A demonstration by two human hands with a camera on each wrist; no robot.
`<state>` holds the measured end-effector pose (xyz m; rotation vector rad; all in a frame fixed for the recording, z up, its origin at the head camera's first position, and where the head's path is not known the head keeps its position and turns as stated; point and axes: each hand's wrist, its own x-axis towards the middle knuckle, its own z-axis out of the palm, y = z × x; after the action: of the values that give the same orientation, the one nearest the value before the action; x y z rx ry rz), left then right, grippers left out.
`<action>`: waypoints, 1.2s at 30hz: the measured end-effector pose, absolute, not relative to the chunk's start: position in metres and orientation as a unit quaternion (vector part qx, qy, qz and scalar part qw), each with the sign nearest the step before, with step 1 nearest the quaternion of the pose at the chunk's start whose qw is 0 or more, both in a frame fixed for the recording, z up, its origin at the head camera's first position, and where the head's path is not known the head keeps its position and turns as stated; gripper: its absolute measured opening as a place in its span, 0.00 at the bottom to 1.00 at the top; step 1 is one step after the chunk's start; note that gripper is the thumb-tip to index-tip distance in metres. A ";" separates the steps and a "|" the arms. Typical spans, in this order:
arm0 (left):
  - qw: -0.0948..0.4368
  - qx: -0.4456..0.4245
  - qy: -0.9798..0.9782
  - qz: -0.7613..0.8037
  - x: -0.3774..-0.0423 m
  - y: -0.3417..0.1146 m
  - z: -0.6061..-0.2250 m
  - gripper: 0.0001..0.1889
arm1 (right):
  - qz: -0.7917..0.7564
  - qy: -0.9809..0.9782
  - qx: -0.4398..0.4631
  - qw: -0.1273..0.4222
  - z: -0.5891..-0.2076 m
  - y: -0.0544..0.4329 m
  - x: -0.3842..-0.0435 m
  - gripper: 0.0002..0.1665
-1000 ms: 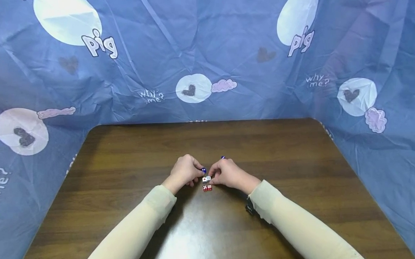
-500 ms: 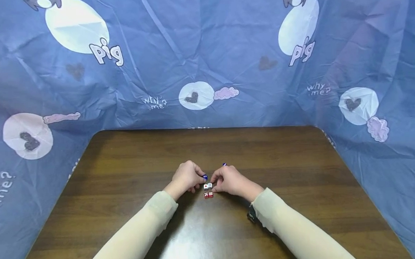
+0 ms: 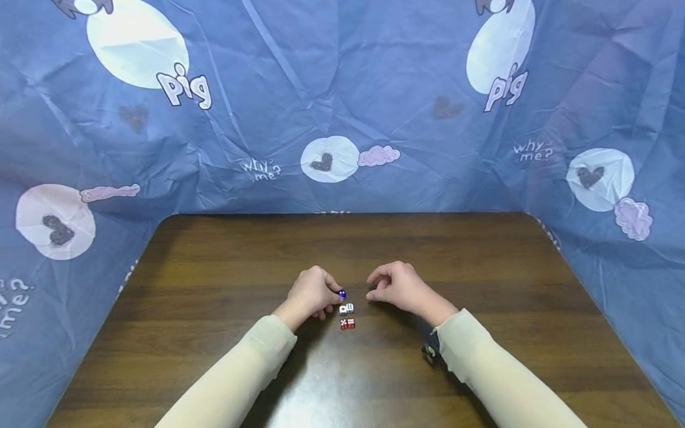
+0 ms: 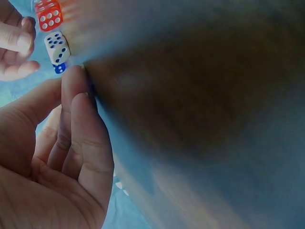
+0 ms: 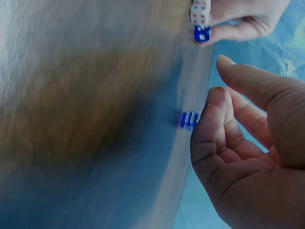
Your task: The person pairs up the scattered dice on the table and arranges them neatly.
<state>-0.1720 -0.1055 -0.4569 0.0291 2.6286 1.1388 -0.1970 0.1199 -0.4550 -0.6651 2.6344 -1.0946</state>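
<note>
My left hand (image 3: 314, 292) pinches a blue die (image 3: 342, 294) between thumb and fingertips, just behind the white dice (image 3: 346, 309). The two white dice stand side by side. Two red dice (image 3: 347, 324) form another pair in front of them. To the right, my right hand (image 3: 402, 290) is held over the table with a gap between thumb and forefinger, holding nothing. The right wrist view has a second blue die (image 5: 189, 120) on the table close to the right fingertips; in the head view that hand hides it.
All this is on a brown wood-grain table (image 3: 236, 255) with rounded far corners. A blue printed cloth (image 3: 338, 101) hangs behind the table and along both sides. A dark device (image 3: 430, 349) is strapped at the right wrist.
My right hand has moved right, away from the white dice, and now covers the second blue die in the head view. The left hand keeps its pinch. The head view has shifted slightly.
</note>
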 end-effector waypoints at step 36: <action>0.144 0.013 0.902 0.408 -0.173 -0.108 -0.457 0.06 | -0.340 0.924 -0.139 0.109 -0.468 0.127 -0.233 0.15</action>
<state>-0.1731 -0.1079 -0.4568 0.0375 2.5999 1.1751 -0.2334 0.1267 -0.4683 -0.4089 2.7158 -0.9990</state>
